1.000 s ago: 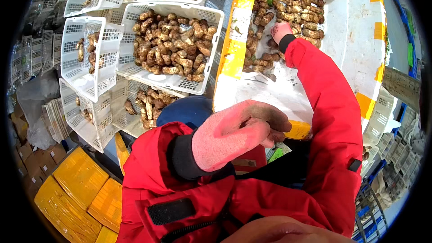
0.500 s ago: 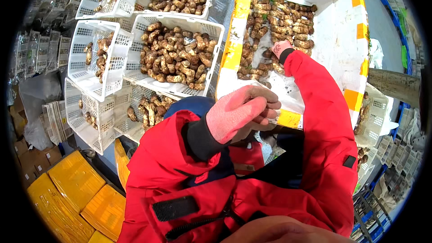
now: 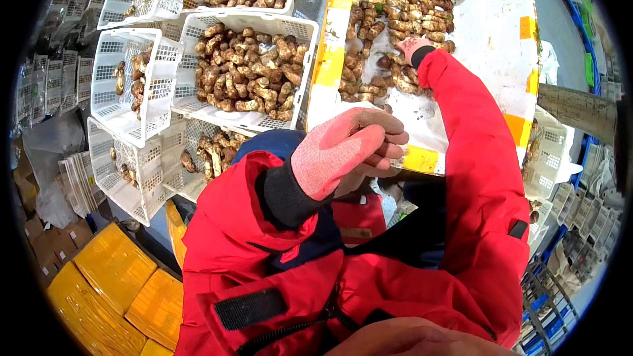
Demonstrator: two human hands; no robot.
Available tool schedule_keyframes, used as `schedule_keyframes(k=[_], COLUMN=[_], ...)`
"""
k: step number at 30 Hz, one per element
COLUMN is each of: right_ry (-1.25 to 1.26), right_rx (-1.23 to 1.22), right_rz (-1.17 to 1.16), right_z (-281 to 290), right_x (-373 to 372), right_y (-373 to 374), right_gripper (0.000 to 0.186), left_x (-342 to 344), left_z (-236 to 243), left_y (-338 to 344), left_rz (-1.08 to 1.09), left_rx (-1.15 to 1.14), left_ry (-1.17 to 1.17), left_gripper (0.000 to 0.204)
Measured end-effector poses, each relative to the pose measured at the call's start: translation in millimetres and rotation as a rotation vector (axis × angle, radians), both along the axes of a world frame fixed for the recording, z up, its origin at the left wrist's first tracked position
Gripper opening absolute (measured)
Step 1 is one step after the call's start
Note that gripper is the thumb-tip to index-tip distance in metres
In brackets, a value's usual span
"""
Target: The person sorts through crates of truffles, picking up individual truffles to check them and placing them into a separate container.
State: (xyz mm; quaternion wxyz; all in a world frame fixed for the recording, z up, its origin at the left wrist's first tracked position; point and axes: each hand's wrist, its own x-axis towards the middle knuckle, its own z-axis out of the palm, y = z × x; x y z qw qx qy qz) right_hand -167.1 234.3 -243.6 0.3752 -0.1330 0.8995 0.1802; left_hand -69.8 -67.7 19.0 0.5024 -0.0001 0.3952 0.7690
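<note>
My left hand (image 3: 343, 149), in a pink knit glove with a dark cuff, hovers at the near edge of a white foam box (image 3: 491, 46) edged with yellow and orange tape. Its fingers curl in toward the thumb, and whatever lies inside them is hidden. Inside the box, my right hand (image 3: 413, 46), gloved in pink too, reaches down at the near end of a laid row of mushrooms (image 3: 422, 13); its fingertips are out of sight. These mushrooms have thick pale stems and brown caps. Looser mushrooms (image 3: 407, 79) lie just nearer, on the white liner.
Left of the box stands a white perforated crate (image 3: 310, 69) heaped with similar mushrooms, with several more crates around it. Yellow-wrapped boxes (image 3: 112, 267) sit at the lower left. A wooden post (image 3: 577, 111) and another crate (image 3: 547, 158) are at the right.
The whole view has shifted a little. Against the box, my right hand has moved slightly away and to the right over the mushrooms. My left hand keeps its curled pose.
</note>
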Motion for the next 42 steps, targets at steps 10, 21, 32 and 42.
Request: schedule_keyframes(k=[10, 21, 32, 42], right_ry=[0.142, -0.237, 0.776, 0.141], right_rx=[-0.012, -2.042, -1.508, -2.084], right_rz=[0.122, -0.972, -0.461, -1.123], right_z=[-17, 183, 278, 254], right_x=[20, 13, 161, 178], right_y=[6, -26, -113, -111], right_gripper=[0.012, 0.041, 0.058, 0.043], left_x=[-5, -9, 26, 35], left_z=[5, -16, -5, -23], left_y=[1, 12, 41, 24], left_rz=[-0.028, 0.133, 0.583, 0.478], left_rx=[-0.013, 0.023, -0.088, -0.091], left_ry=[-0.016, -0.004, 0.695, 0.437], left_gripper=[0.039, 0.046, 0.033, 0.031])
